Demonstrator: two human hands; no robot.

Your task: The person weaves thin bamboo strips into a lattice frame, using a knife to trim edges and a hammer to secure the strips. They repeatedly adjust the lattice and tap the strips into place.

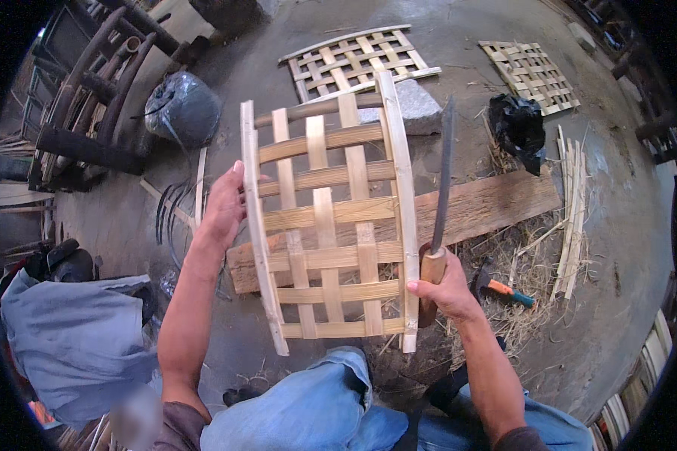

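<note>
A woven panel (331,210) of flat pale slats, likely bamboo, is held up before me between two long side rails. My left hand (227,207) grips its left rail, with the fingers partly hidden behind it. In my right hand (447,286) is a long knife (445,165), its wooden handle in my fist and its narrow dark blade pointing up. The thumb of that hand also presses on the lower part of the right rail. Behind the panel a rough wooden plank (489,207) lies on the ground.
Two more woven panels (353,60) (530,75) lie farther off, one by a pale stone block (414,109). A hammer (508,292) rests among shavings (541,255), near thin strips (572,218). Black plastic (517,128), a wrapped bundle (182,109) and grey cloth (75,323) lie around.
</note>
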